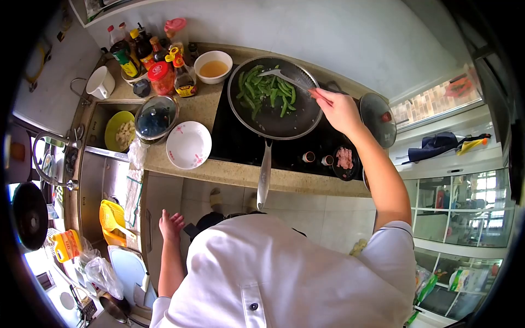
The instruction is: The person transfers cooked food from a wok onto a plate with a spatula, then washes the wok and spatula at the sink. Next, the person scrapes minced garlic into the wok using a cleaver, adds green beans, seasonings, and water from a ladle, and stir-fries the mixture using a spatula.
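Right arm [383, 169] extends forward, angled inward, elbow bent; right hand [337, 111] is curled into a firm grip. Left arm [171, 268] lies closer in, beside the torso [290, 268], pointing forward; left hand [171, 224] is unclenched, its digits parted and slightly bent.

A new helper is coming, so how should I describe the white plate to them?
Find the black cooktop under the big pan of green pods. Just left of it, near the counter's front edge, lies a round white plate. Unlike the white bowl of amber liquid farther back, it is shallow, holds no food and has pink-red flowers.
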Tool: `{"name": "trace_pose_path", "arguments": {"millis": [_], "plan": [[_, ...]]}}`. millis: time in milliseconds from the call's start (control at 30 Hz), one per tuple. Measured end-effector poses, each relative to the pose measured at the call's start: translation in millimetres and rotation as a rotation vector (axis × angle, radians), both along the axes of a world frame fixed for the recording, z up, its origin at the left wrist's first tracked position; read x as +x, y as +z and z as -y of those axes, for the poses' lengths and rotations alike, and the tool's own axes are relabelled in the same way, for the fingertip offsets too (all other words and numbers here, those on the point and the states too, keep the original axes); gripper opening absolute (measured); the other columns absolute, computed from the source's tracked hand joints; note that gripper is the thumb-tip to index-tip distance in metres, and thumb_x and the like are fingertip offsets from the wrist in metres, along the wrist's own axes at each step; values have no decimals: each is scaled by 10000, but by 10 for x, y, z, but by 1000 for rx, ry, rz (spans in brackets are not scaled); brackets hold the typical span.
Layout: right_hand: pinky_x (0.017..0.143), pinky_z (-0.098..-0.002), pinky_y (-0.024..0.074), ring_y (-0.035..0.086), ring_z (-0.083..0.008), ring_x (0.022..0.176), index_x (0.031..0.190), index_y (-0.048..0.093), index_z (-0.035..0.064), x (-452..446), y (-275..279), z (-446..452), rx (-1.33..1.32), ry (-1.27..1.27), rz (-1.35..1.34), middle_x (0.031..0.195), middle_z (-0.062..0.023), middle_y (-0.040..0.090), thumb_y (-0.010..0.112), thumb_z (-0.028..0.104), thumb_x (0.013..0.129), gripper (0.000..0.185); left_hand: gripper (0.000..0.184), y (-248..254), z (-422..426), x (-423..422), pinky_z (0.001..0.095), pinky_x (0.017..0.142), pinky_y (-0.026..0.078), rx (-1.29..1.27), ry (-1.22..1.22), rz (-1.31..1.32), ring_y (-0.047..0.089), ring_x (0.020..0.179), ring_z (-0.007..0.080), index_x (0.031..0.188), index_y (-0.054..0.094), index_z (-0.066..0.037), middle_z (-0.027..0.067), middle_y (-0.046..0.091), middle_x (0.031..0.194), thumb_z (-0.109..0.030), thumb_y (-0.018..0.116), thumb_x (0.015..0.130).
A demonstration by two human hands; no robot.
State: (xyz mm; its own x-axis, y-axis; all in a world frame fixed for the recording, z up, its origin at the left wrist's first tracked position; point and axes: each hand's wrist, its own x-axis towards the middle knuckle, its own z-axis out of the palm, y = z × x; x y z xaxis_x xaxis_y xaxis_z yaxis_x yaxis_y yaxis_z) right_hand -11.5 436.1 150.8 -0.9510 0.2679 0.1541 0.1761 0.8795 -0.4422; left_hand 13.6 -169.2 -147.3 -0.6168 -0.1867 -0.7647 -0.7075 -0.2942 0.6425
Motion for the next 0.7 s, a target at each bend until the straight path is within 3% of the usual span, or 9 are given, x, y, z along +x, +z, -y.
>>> {"name": "trace_pose_path", "arguments": {"millis": [67, 133, 233, 367, 400, 467, 533, 700], "plan": [[799, -294, 539, 727, -244, 907, 1210, 675, 50, 24, 73, 39, 58, -46, 82, 1058, -162, 725, 635, 136, 948, 279, 593, -6, 10, -5, 363, 562, 567, -15, -10, 7, 685, 754, 270, 1307, 368, 9, 166, 632, 956, -476, 522, 1004], [732, -391, 546, 691, -352, 855, 1140, 719, 110, 143, 153, -21, 26, -4, 129, 963, -177, 702, 660, 216, 909, 261, 605, -16, 5, 18, 376, 570, 570, -2, 9, 3, 687, 761, 278, 1321, 363, 14, 171, 636, 965, -475, 522, 1004], [727, -344, 538, 705, -312, 813, 1149, 721, 119, 471, 598, 2, -2, 11, 291, 952, -169, 714, 651, 186, 928, 241, 608, -78, 67, 147, 388, 580, 573, 28, 26, -1, 692, 774, 288, 1322, 368, 16, 181, 641, 982, -478, 523, 1003], [721, -322, 532, 715, -287, 810, 1173, 715, 129, 551, 629, 105, -116, 70, 320, 969, -168, 719, 664, 189, 928, 257, 602, -41, 10, 244, 391, 581, 572, -21, 87, -1, 694, 779, 296, 1316, 370, 12, 182, 640, 972, -480, 522, 1003], [861, -262, 537, 714, -154, 1008, 1225, 671, 36, 455, 591, 172, -133, 85, 370, 1117, -136, 731, 634, 68, 945, 284, 590, -47, 0, 247, 390, 582, 570, -14, 54, 22, 693, 780, 295, 1302, 377, 8, 178, 637, 959, -479, 522, 1003], [729, -344, 543, 714, -297, 825, 1193, 707, 137, 274, 178, 103, -89, 119, 202, 984, -168, 715, 663, 227, 930, 282, 577, -37, -42, 254, 388, 583, 569, -9, 18, 45, 692, 782, 295, 1288, 383, 5, 173, 635, 946, -478, 521, 1004], [731, -375, 549, 710, -313, 841, 1186, 711, 146, 127, -135, -10, -89, 121, 35, 968, -165, 714, 656, 241, 933, 276, 566, 16, -158, 183, 385, 590, 566, 20, -1, -6, 693, 798, 297, 1273, 391, 4, 165, 632, 932, -476, 523, 1003], [731, -474, 535, 663, -390, 874, 1244, 625, 218, 502, -217, -542, 184, 77, 165, 949, -163, 703, 660, 180, 898, 350, 544, 215, -265, 208, 365, 563, 555, 0, 28, -54, 686, 758, 282, 1263, 399, 0, 163, 632, 935, -463, 522, 1005]]}}
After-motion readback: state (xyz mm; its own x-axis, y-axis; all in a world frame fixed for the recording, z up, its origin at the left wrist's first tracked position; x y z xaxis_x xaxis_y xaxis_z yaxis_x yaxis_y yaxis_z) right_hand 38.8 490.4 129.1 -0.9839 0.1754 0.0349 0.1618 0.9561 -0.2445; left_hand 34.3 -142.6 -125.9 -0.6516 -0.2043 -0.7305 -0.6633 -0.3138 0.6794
